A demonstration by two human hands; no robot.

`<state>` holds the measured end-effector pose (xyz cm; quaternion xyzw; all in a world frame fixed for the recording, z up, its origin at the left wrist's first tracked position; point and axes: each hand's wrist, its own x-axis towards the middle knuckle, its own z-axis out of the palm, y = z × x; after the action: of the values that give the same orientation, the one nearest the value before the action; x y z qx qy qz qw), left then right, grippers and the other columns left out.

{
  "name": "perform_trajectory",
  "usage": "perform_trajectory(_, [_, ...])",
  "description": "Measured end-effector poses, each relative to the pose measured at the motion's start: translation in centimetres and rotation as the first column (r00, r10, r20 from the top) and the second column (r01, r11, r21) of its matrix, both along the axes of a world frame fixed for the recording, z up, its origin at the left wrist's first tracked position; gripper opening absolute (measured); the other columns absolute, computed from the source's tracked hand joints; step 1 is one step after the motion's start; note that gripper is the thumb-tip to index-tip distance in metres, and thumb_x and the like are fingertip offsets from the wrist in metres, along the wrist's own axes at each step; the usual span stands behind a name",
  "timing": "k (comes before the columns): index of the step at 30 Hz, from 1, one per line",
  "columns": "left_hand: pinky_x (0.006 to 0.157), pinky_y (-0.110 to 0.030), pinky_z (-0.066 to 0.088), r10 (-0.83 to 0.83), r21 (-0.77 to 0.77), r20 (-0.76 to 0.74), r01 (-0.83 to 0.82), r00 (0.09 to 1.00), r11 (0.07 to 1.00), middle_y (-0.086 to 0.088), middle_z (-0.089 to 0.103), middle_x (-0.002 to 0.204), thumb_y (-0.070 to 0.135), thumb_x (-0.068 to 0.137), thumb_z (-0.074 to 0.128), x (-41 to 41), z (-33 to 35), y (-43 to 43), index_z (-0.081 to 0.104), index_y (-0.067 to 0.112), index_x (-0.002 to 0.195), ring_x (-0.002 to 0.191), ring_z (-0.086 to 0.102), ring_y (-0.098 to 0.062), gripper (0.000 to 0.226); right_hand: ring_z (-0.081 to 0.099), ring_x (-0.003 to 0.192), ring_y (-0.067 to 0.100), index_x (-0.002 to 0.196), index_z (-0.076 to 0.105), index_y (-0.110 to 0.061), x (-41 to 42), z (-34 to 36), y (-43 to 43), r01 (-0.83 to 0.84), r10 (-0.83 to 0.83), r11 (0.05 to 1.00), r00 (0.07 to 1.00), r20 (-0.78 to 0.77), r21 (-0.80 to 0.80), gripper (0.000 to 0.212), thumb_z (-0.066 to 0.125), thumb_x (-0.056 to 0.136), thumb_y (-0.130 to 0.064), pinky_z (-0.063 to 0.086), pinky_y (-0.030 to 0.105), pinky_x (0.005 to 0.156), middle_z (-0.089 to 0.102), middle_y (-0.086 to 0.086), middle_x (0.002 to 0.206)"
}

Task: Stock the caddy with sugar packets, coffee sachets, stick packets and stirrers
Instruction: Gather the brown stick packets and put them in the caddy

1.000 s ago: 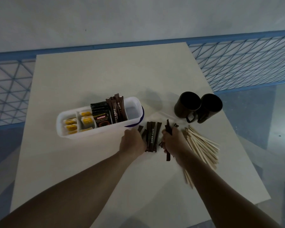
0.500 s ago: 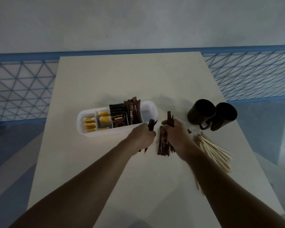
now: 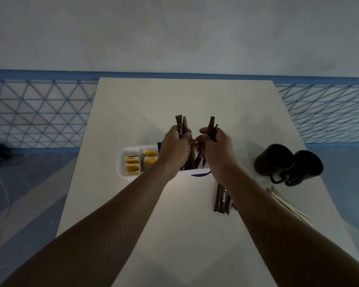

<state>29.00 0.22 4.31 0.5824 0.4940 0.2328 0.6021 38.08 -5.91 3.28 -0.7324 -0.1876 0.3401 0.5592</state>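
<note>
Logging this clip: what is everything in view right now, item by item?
table: one, off-white, centre of view
caddy: one, white, divided, under the hands
sugar packets: several, yellow, caddy's left compartments
held stick packets: a few per hand, brown, above caddy
loose stick packets: small stack, brown, on table by right forearm
mugs: two, black, table's right side
stirrers: pile, pale wood, near table's right edge
mesh fence: one, blue, behind table
left hand: grips stick packets
right hand: grips stick packets

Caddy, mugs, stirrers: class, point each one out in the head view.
Caddy (image 3: 119, 165), head view, left end wall.
Mugs (image 3: 273, 160), head view, left mug's side.
Stirrers (image 3: 292, 209), head view, middle of the bundle.
</note>
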Motion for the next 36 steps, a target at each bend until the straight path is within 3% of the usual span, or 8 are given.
perform_trajectory(3, [0.070, -0.023, 0.051, 0.048, 0.029, 0.007, -0.048, 0.999, 0.998, 0.001, 0.065, 0.098, 0.016, 0.100, 0.048, 0.1, -0.7, 0.2, 0.060, 0.018, 0.108, 0.088, 0.064, -0.011, 0.015, 0.066, 0.068, 0.006, 0.105, 0.062, -0.014, 0.0, -0.5, 1.0, 0.013, -0.014, 1.000, 0.999, 0.043, 0.007, 0.020, 0.046, 0.100, -0.003, 0.051, 0.019, 0.060, 0.068, -0.006, 0.075])
perform_trajectory(6, [0.076, -0.031, 0.056, 0.055, 0.023, -0.003, -0.055, 0.998, 0.998, -0.002, 0.067, 0.099, 0.017, 0.098, 0.053, 0.1, -1.8, 0.2, 0.060, 0.019, 0.106, 0.091, 0.066, -0.016, 0.011, 0.066, 0.070, -0.001, 0.105, 0.063, -0.015, -0.2, -1.3, 1.4, 0.000, 0.001, 1.000, 0.998, 0.060, -0.018, 0.020, 0.047, 0.100, -0.005, 0.049, 0.013, 0.058, 0.069, -0.005, 0.082])
perform_trajectory(11, [0.079, -0.037, 0.059, 0.032, 0.034, 0.005, -0.032, 0.999, 0.999, -0.003, 0.069, 0.095, 0.020, 0.093, 0.062, -0.2, -3.5, -0.1, 0.060, 0.017, 0.102, 0.090, 0.068, -0.018, 0.010, 0.071, 0.091, 0.022, 0.094, 0.064, -0.024, -0.8, -3.0, 1.6, -0.038, 0.040, 0.998, 0.999, 0.028, -0.059, 0.023, 0.048, 0.094, -0.007, 0.061, 0.045, 0.080, 0.073, 0.001, 0.093])
perform_trajectory(14, [0.076, -0.025, 0.056, 0.020, 0.109, -0.020, -0.017, 1.000, 0.994, 0.003, 0.067, 0.096, 0.014, 0.093, 0.061, -0.2, -3.8, -0.4, 0.060, 0.016, 0.105, 0.090, 0.065, -0.010, 0.012, 0.072, 0.092, 0.023, 0.097, 0.066, -0.027, -1.1, -3.7, 1.2, -0.066, 0.068, 0.995, 0.997, 0.025, -0.074, 0.025, 0.048, 0.091, -0.009, 0.060, 0.052, 0.079, 0.074, 0.001, 0.094])
perform_trajectory(17, [0.082, -0.023, 0.055, 0.021, 0.136, -0.021, -0.018, 1.000, 0.991, 0.006, 0.066, 0.102, 0.011, 0.092, 0.062, -0.2, -3.8, -0.5, 0.059, 0.019, 0.112, 0.096, 0.062, -0.007, 0.022, 0.071, 0.090, 0.024, 0.102, 0.066, -0.024, -1.1, -4.0, 0.9, -0.102, 0.106, 0.992, 0.993, 0.059, -0.074, 0.024, 0.049, 0.089, -0.012, 0.060, 0.053, 0.078, 0.073, 0.003, 0.095])
perform_trajectory(24, [0.099, -0.024, 0.049, 0.010, 0.240, -0.056, 0.004, 0.998, 0.971, 0.004, 0.065, 0.117, 0.000, 0.090, 0.059, -0.7, -3.0, 0.3, 0.055, 0.019, 0.128, 0.110, 0.060, -0.009, 0.042, 0.072, 0.081, 0.016, 0.103, 0.066, -0.027, -0.9, -3.5, 0.5, -0.204, 0.230, 0.970, 0.947, 0.226, -0.132, 0.019, 0.052, 0.093, -0.018, 0.061, 0.047, 0.074, 0.073, -0.004, 0.089])
perform_trajectory(32, [0.101, -0.024, 0.048, -0.046, 0.297, -0.151, 0.089, 0.987, 0.951, 0.003, 0.064, 0.125, -0.004, 0.086, 0.060, -2.7, -2.7, 1.5, 0.055, 0.016, 0.133, 0.117, 0.059, -0.008, 0.052, 0.070, 0.079, 0.017, 0.103, 0.063, -0.023, -0.7, -2.9, 0.8, -0.193, 0.221, 0.970, 0.954, 0.202, -0.146, 0.018, 0.048, 0.099, -0.014, 0.058, 0.034, 0.063, 0.071, -0.003, 0.087])
perform_trajectory(36, [0.100, -0.026, 0.047, -0.059, 0.368, -0.238, 0.146, 0.969, 0.918, 0.003, 0.064, 0.128, 0.004, 0.084, 0.067, -3.6, -2.9, 1.5, 0.056, 0.018, 0.134, 0.118, 0.059, -0.012, 0.052, 0.066, 0.081, 0.003, 0.109, 0.064, -0.021, -0.8, -2.9, 1.1, -0.168, 0.186, 0.980, 0.962, 0.200, -0.103, 0.021, 0.047, 0.101, -0.012, 0.047, 0.011, 0.059, 0.070, -0.005, 0.094])
